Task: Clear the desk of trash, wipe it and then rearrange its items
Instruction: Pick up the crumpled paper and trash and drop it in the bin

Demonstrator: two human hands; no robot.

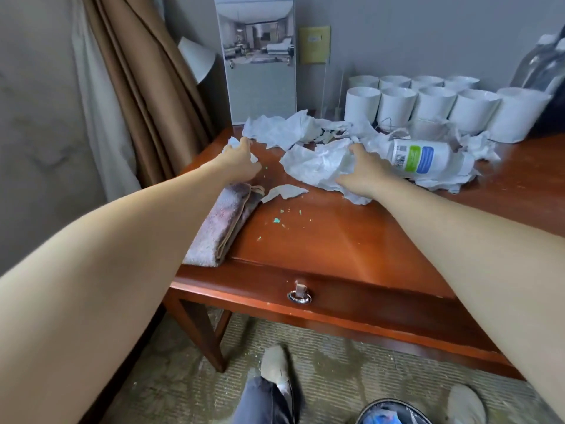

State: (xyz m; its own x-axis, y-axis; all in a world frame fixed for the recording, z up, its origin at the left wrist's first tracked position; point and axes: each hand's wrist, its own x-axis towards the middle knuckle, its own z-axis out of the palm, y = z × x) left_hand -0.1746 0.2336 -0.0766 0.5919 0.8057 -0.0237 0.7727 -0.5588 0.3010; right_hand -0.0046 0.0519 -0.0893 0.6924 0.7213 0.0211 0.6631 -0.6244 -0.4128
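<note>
Clearing is only just under way, by the look of it: nearly all the rubbish lies on the desk [336, 240]. The left hand [241, 160] is out at the far left corner, fingers curled round a small wad [230, 144] of white paper that shows on either side of the palm. The right hand [363, 175] is planted on the big crumpled sheet [315, 166] in the middle, fingertips dug into the folds and thumb spread toward the near side. I'd call that a grip, gathering it up.

More crumpled tissue [275, 130] is strewn along the far side, and a plastic bottle [428, 159] lies on its side among it, just right of that hand. A torn scrap [284, 191] and a scatter of green crumbs [276, 220] sit nearer the front edge.

Nothing has been wiped, I judge — the folded cloth [220, 228] lies at the near left edge, beside the left wrist, and neither hand grips it. The white cups [434, 105] stand bunched in two rows at the far right, not yet rearranged as far as I can tell. So most of the trash, then the wiping and the arranging, are all left. On the floor at the near right there's a dark round rim [394, 405] that may be a bin — too little shows to be sure
</note>
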